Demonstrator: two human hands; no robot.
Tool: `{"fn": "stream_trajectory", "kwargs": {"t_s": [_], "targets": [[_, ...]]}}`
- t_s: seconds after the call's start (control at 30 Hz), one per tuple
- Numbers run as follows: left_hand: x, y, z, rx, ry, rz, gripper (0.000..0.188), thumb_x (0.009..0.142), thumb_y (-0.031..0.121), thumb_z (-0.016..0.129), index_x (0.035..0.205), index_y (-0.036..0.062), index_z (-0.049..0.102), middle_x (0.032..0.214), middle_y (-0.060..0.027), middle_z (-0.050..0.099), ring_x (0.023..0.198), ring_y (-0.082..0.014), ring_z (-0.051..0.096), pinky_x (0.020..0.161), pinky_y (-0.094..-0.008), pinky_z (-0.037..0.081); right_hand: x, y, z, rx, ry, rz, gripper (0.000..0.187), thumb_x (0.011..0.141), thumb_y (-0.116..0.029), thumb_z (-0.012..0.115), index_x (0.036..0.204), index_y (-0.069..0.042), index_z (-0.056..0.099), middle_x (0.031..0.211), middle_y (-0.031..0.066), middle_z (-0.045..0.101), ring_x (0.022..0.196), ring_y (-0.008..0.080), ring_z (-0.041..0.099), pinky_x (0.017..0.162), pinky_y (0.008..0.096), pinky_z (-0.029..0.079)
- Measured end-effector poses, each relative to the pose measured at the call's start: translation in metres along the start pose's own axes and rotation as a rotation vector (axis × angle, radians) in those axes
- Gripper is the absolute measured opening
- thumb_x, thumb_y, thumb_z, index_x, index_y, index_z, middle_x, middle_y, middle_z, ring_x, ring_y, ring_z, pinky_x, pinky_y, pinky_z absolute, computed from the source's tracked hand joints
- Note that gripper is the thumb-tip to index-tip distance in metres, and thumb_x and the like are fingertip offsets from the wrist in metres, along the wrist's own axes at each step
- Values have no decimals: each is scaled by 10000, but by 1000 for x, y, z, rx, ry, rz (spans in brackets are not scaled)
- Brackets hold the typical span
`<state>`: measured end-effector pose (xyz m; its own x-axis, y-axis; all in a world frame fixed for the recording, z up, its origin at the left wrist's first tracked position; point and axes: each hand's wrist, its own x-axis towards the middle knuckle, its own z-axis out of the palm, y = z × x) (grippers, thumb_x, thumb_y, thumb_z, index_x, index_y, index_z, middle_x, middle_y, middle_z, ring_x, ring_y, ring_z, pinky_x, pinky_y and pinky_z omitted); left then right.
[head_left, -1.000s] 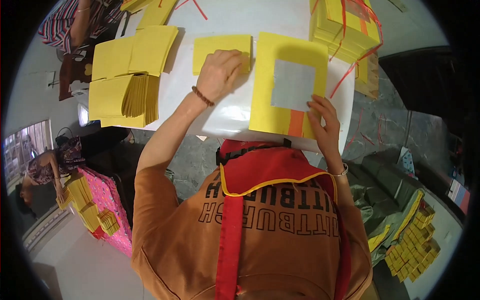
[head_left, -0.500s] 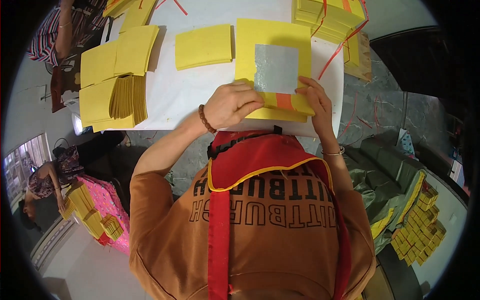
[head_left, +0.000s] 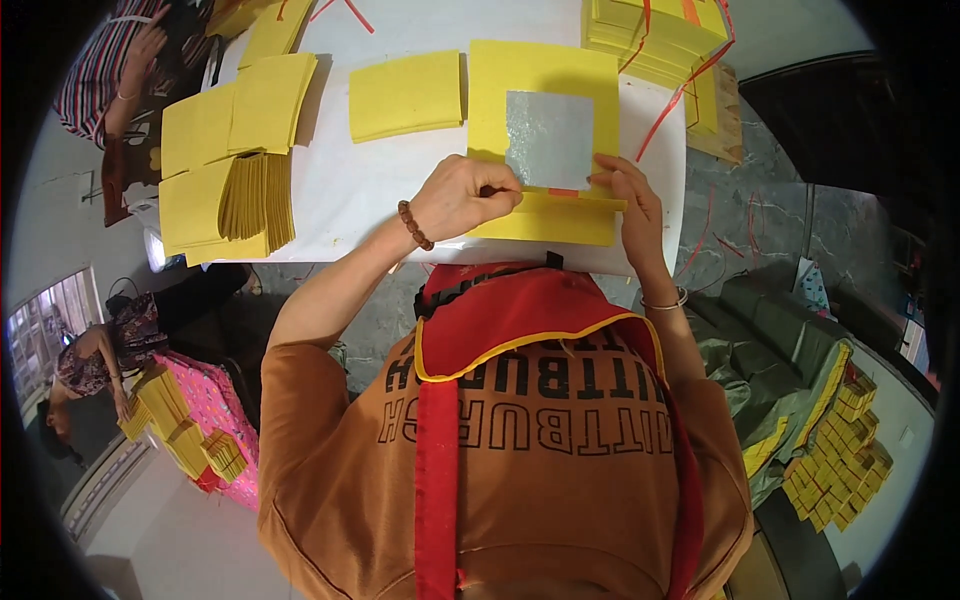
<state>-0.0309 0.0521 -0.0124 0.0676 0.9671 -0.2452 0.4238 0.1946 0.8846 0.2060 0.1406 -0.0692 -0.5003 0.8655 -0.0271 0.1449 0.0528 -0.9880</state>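
In front of me at the table's near edge lies a stack of yellow paper sheets (head_left: pixel 560 228). The top sheet (head_left: pixel 545 68) carries a silver foil square (head_left: pixel 550 138) and a narrow orange strip (head_left: pixel 562 192). Its near part is lifted into a raised fold. My left hand (head_left: pixel 462 202), a beaded bracelet at its wrist, is closed, pinching the left end of this fold between thumb and fingers. At the right end, my right hand (head_left: pixel 634 205) grips the fold, its fingertips beside the foil's lower corner. The right thumb is partly hidden.
A small yellow paper pile (head_left: pixel 405 96) lies left of the sheet, with folded yellow bundles (head_left: pixel 228 170) farther left. A tall yellow stack (head_left: pixel 655 45) with red ties (head_left: pixel 690 88) stands at back right. Another person's hand (head_left: pixel 143 50) shows at upper left.
The top sheet's near edge has been lifted and turned away from me, so less of the orange strip shows. More of the yellow stack beneath is exposed. The other person's hand has risen.
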Motion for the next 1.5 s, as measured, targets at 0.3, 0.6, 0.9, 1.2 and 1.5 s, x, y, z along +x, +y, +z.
{"fn": "stream_trajectory", "kwargs": {"t_s": [0.3, 0.6, 0.9, 1.2, 1.5], "targets": [[5, -5, -2, -69, -55, -16, 146, 755, 153, 583, 764, 26, 652, 627, -59, 618, 556, -124, 542, 556, -276, 431, 1, -3, -2, -41, -17, -37, 334, 969, -205, 410, 934, 2, 670, 1159, 84, 599, 1180, 206, 446, 999, 311, 334], [9, -9, -5, -103, -90, -27, 161, 751, 161, 583, 773, 20, 658, 610, -72, 604, 547, -125, 528, 549, -274, 422, 0, 11, -14, -169, -141, -226, 493, 986, -347, 249, 1043, -35, 626, 1243, 122, 546, 1252, 278, 379, 1060, 382, 250], [10, -5, -8, -54, -123, -39, 153, 739, 164, 584, 752, 33, 660, 601, -69, 599, 543, -135, 537, 544, -282, 420, 3, 15, -16, -120, -154, -279, 523, 953, -457, 299, 1042, -55, 622, 1246, 113, 547, 1247, 293, 387, 1055, 406, 260], [10, -12, -7, -111, -99, -6, 168, 768, 185, 607, 793, 29, 664, 636, -86, 619, 549, -159, 556, 548, -288, 432, 4, 6, -14, -266, -157, -259, 254, 785, -119, 635, 1035, -70, 627, 1211, 78, 572, 1199, 283, 424, 1013, 384, 323], [-1, -13, -29, 520, 44, 542, 416, 726, 249, 690, 1105, 101, 603, 1135, -77, 564, 1093, -278, 485, 885, -394, 388, 3, 20, -5, 120, -24, 48, 304, 766, -41, 659, 1066, -32, 612, 1201, 67, 542, 1148, 229, 466, 969, 314, 358]]}}
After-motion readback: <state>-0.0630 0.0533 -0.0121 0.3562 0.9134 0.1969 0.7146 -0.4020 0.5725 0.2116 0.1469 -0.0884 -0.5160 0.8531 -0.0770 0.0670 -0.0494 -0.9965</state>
